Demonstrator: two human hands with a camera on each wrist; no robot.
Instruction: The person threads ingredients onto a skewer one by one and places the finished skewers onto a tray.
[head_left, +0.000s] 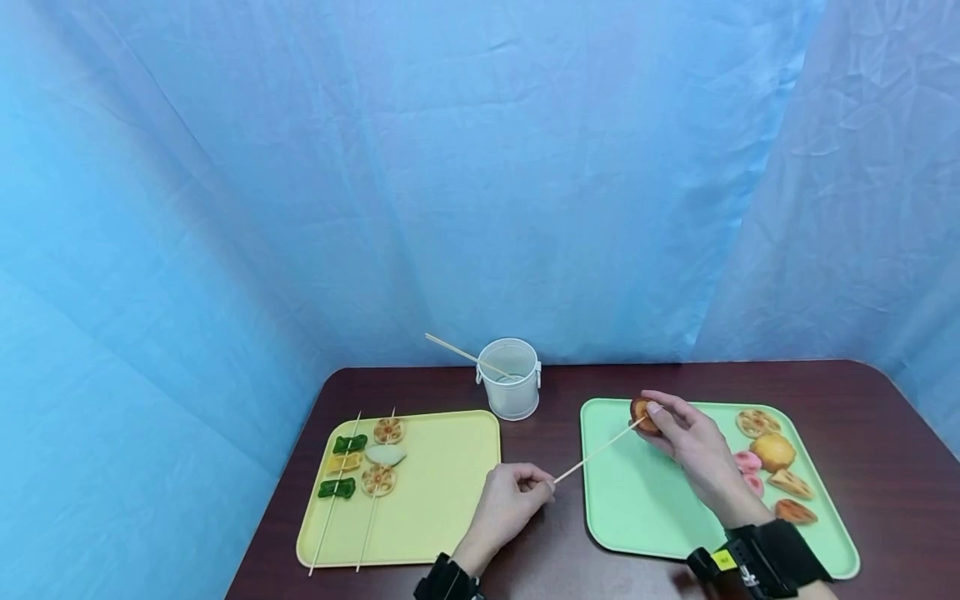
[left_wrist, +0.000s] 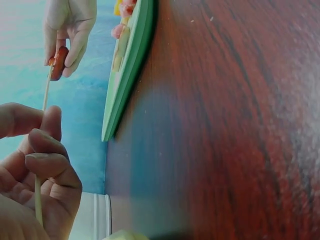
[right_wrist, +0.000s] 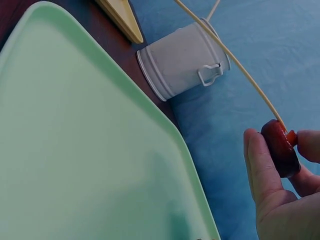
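Note:
In the head view my left hand point(head_left: 504, 505) pinches one end of a thin wooden skewer point(head_left: 597, 454) between thumb and fingers, above the table between two trays. My right hand point(head_left: 701, 458) holds a glossy reddish-brown, rounded food piece point(right_wrist: 280, 150) with an orange part, over the green tray point(head_left: 637, 521). The skewer's far end meets the piece at its orange side; how deep it goes in is hidden. In the left wrist view, the skewer runs through the left hand's curled fingers point(left_wrist: 52, 165) toward the piece.
A yellow tray point(head_left: 442, 508) at left bears two loaded skewers with green, yellow, white and round sliced pieces. Behind stands a white bucket point(head_left: 512, 400) with skewers leaning in it. Several loose pieces, among them a yellow one point(head_left: 774, 452), lie on the green tray's right side.

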